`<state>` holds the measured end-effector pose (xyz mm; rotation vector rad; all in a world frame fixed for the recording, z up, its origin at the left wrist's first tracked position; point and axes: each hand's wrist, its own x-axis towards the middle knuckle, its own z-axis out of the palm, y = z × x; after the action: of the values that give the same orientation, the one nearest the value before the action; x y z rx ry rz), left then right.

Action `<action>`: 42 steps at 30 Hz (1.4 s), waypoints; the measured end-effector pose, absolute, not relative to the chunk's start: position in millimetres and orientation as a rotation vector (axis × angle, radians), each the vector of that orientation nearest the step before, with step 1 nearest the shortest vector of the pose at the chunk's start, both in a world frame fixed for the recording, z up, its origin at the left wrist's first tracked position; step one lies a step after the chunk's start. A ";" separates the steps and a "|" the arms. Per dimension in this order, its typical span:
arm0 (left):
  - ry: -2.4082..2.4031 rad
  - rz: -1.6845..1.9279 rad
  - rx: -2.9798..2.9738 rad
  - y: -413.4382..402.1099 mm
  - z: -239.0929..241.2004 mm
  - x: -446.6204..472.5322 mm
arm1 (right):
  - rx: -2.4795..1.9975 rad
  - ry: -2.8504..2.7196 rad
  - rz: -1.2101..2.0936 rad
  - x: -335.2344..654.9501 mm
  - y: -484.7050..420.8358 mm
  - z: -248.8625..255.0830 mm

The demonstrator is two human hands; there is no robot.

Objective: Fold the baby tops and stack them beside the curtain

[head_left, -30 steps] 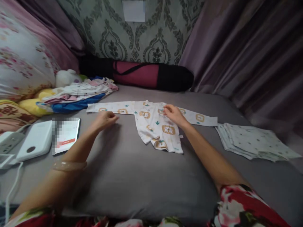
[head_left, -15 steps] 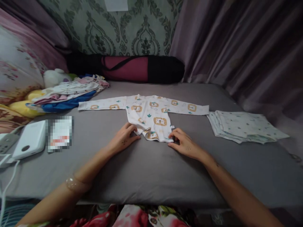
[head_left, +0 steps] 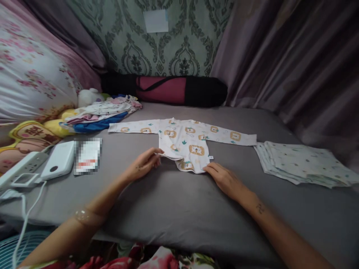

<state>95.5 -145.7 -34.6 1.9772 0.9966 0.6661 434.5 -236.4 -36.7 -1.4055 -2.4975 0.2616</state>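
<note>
A small white long-sleeved shirt (head_left: 183, 140) with orange lion faces and green leaves lies spread on the grey sheet, both sleeves stretched out sideways. My left hand (head_left: 147, 162) pinches the left corner of its hem and lifts that edge a little, so the hem bends in a curve toward the middle. At the right hem corner, just below a small white side tag, my right hand (head_left: 223, 177) holds the cloth between closed fingers. The right cuff reaches a folded stack of pale printed cloth (head_left: 303, 160).
On the left lie a heap of clothes (head_left: 98, 116), a white power bank (head_left: 58, 160), a power strip (head_left: 21, 170) with cables, and a blurred packet (head_left: 88, 155). A long black and maroon bag (head_left: 162, 89) rests along the wall. The bed's front edge is near me.
The view has shifted, so everything sits lower and further right. My left hand has drawn the left hem corner outward and up, smoothing the bunched hem. My right hand stays at its corner.
</note>
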 end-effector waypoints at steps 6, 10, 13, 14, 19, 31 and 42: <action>1.062 0.619 1.944 -135.6 -27.8 51.3 | -1.421 -2.550 0.287 434.2 -231.9 -29.8; 1.041 0.542 2.173 -133.5 -27.8 34.8 | -1.461 -2.604 0.314 439.7 -228.9 -20.7; 0.997 0.442 2.256 -134.1 -24.6 31.6 | -1.458 -2.633 0.389 442.9 -226.5 -13.6; 0.988 0.414 2.264 -134.2 -23.0 31.3 | -1.460 -2.638 0.407 443.4 -225.9 -11.1; 0.970 0.310 2.293 -131.0 -18.8 30.4 | -1.531 -2.653 0.391 443.8 -224.2 -3.4; 0.925 0.081 2.411 -121.3 6.0 50.8 | -1.577 -2.428 0.756 456.7 -190.8 -6.3; 0.870 0.523 2.567 -101.0 -33.7 249.6 | -2.088 -2.245 -0.068 454.3 -109.4 -33.0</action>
<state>249.6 -101.0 -33.7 2.5669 0.8696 0.5227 454.3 -109.4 -33.0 -2.0878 -2.2446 -0.0684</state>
